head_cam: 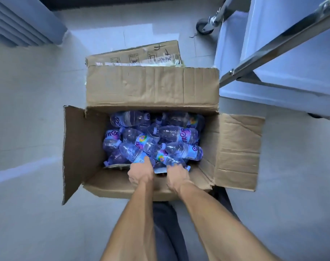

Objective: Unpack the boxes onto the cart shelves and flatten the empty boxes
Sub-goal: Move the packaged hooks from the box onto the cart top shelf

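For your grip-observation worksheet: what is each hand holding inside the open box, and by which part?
Each hand, left hand and right hand, grips a water bottle at its near end; fingers are hidden.

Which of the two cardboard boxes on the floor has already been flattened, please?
The far box, lying flat behind the open box; the open one still holds bottles.

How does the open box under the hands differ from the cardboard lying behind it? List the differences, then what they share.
1. The open box stands with its flaps spread; the cardboard behind it lies flat on the floor.
2. The open box holds a pile of water bottles, into which both hands reach; the flat cardboard holds nothing visible.
3. The flat cardboard shows printed symbols; the open box's visible faces are plain.

Both are creased brown corrugated cardboard.
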A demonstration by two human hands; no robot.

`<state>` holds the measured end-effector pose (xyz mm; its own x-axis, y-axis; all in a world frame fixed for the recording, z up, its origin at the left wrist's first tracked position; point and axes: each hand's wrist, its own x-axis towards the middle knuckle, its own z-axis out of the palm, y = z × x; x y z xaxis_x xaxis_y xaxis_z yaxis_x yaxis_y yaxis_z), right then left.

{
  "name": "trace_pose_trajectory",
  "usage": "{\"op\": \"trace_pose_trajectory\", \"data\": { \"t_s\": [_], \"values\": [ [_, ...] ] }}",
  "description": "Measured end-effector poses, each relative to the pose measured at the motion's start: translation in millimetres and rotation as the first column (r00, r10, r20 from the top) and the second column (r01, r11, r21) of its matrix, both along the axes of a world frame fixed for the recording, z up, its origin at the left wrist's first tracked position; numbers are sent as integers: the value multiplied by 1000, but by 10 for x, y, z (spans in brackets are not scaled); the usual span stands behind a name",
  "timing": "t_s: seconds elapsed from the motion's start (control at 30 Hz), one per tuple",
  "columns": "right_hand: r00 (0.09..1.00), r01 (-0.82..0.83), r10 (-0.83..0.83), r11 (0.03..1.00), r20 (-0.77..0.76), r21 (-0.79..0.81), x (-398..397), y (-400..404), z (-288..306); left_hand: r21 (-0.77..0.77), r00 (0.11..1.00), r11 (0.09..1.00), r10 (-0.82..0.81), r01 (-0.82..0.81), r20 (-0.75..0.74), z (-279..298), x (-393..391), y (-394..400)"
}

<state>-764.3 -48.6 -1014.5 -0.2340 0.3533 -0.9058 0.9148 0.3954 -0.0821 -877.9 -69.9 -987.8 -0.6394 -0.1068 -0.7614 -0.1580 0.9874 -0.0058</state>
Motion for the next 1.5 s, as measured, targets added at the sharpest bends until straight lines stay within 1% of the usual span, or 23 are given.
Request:
{"op": "trace_pose_trajectory", "data": {
  "t_s": [0.13, 0.2, 0.27, 0.33, 0.4, 0.47, 0.57, 0.63, 0.7, 0.77, 0.8, 0.87, 0.93, 1.0, 1.03, 1.07, 1.13, 1.2, 1.23, 1.27, 1.33, 1.43, 1.5],
  "values": [
    [996, 72, -75, 996, 40, 59, -193, -79, -202, -57, 988, 991, 114, -120, -104, -180, -280, 35],
    [997, 46, -50, 995, 51, 83, -265, -95, -307, -72, 982, 992, 95, -107, -161, -245, -402, 16],
    [998, 8, -14, 994, 55, 106, -293, -113, -399, -67, 976, 998, -31, 17, -218, -288, -458, -17],
    [997, 4, -12, 993, 74, 117, -294, -138, -479, -11, 939, 977, -209, 214, -273, -289, -443, 0],
    [996, -5, -8, 990, 88, 143, -306, -177, -525, 94, 859, 883, -416, 460, -299, -286, -398, 62],
    [997, -32, 20, 986, 76, 164, -341, -195, -518, 173, 728, 719, -602, 673, -329, -296, -363, 128],
    [996, -92, 90, 974, 21, 208, -353, -196, -469, 275, 575, 505, -735, 818, -359, -353, -275, 248],
    [995, -93, 102, 964, -21, 248, -362, -139, -409, 291, 529, 446, -765, 846, -367, -368, -219, 357],
    [996, -48, 69, 954, -62, 296, -302, -79, -327, 271, 538, 467, -765, 842, -354, -381, -200, 433],
    [996, 53, -22, 920, -86, 387, -213, 36, -226, 241, 621, 572, -708, 784, -337, -357, -223, 451],
    [989, 143, -117, 891, -88, 431, -158, 121, -183, 221, 672, 638, -664, 738, -326, -346, -246, 446],
    [933, 348, -343, 789, -108, 506, -62, 296, -119, 169, 751, 741, -594, 650, -289, -325, -301, 410],
    [837, 515, -522, 653, -163, 556, -28, 460, -95, 107, 783, 786, -573, 608, -241, -322, -336, 373],
    [772, 590, -597, 542, -220, 599, -51, 606, -94, 63, 798, 805, -570, 590, -194, -346, -380, 362],
    [775, 586, -584, 520, -242, 621, -75, 653, -104, 36, 787, 795, -591, 605, -178, -368, -396, 360],
    [796, 571, -544, 525, -267, 632, -104, 681, -123, 1, 756, 766, -633, 642, -165, -394, -405, 358],
    [841, 533, -453, 593, -297, 604, -180, 674, -173, -58, 643, 654, -754, 755, -130, -439, -388, 372],
    [843, 531, -471, 660, -259, 531, -280, 591, -220, -45, 541, 546, -836, 837, -88, -473, -332, 392],
    [826, 554, -518, 672, -223, 491, -333, 544, -241, -21, 529, 531, -846, 847, -65, -486, -295, 410],
    [801, 583, -570, 670, -184, 460, -381, 505, -258, 3, 545, 546, -837, 838, -42, -496, -264, 437],
    [761, 620, -638, 659, -121, 425, -453, 468, -275, 30, 625, 624, -780, 781, -24, -514, -226, 503],
    [726, 655, -681, 640, -98, 402, -468, 547, -298, 12, 736, 738, -671, 674, -93, -546, -270, 632],
    [722, 653, -687, 635, -86, 413, -408, 632, -339, -36, 735, 744, -666, 668, -129, -580, -351, 676]
  ]
}}
